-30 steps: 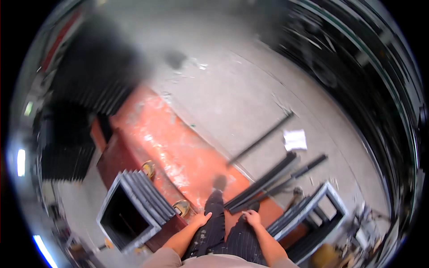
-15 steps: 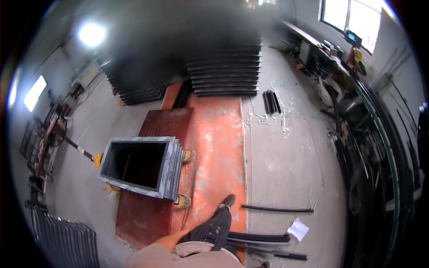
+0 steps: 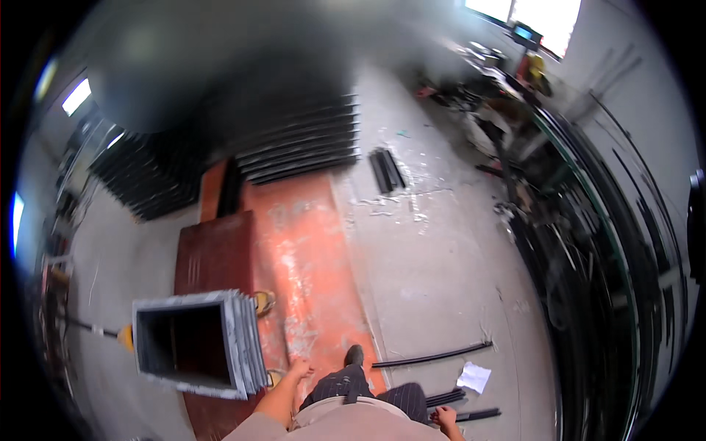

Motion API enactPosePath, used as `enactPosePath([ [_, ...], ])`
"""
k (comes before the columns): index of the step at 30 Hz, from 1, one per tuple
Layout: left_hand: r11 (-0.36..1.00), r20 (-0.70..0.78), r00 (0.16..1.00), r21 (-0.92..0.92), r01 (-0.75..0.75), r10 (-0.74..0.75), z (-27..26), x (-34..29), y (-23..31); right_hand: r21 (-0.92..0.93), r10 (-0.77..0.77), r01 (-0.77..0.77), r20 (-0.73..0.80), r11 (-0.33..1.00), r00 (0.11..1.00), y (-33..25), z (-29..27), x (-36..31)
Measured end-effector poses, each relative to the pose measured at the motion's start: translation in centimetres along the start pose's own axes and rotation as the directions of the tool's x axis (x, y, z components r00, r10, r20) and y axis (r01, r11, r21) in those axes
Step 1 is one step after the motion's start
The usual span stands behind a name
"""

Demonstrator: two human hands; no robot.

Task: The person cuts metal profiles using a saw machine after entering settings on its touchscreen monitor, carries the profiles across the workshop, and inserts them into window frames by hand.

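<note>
My left hand (image 3: 300, 368) hangs beside my left thigh, its fingers loosely apart with nothing seen in them. It is nearest to a stack of grey rectangular frames (image 3: 187, 297) on a dark red board (image 3: 213, 253), and seems not to touch them. My right hand (image 3: 443, 417) hangs low on the right, its fingers slightly bent and apart, nothing visible in them. Behind it in the picture lie black strips (image 3: 478, 414) on the floor; I see no grip on them. Motion softens both hands.
An orange floor sheet (image 3: 301, 250) runs ahead. Tall stacks of dark frames (image 3: 301, 147) stand at its far end. A black strip (image 3: 434, 355) and a white paper (image 3: 474, 377) lie on the floor. Long dark profiles (image 3: 588, 242) line a rack at right.
My view has turned right, so the frame stack sits lower and further left. Both hands now show; before, only part of my left arm did. My legs have shifted as in a step.
</note>
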State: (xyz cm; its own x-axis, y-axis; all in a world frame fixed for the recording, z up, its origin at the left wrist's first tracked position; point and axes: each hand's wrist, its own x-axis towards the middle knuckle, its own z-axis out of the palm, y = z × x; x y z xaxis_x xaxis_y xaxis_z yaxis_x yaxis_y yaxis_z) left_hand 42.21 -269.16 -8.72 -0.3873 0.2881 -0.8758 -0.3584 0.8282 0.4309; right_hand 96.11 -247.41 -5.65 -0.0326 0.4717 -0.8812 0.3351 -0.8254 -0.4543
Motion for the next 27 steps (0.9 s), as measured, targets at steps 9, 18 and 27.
enactPosePath([
  [9,0.977,-0.124,0.991,-0.202,-0.066,0.042,3.8,7.1,22.1,-0.737,0.048,-0.089,-0.076,0.670,0.996,-3.9,3.3,2.2],
  [18,0.937,0.010,0.938,0.039,0.346,-0.347,16.0,14.2,34.5,-0.953,0.033,0.082,0.096,0.292,0.995,-33.9,-5.0,25.7],
  [27,0.975,-0.029,0.995,-0.200,-0.096,0.092,21.7,16.2,58.5,-0.674,-0.853,0.567,-0.189,0.473,0.487,-89.5,-6.7,37.7],
])
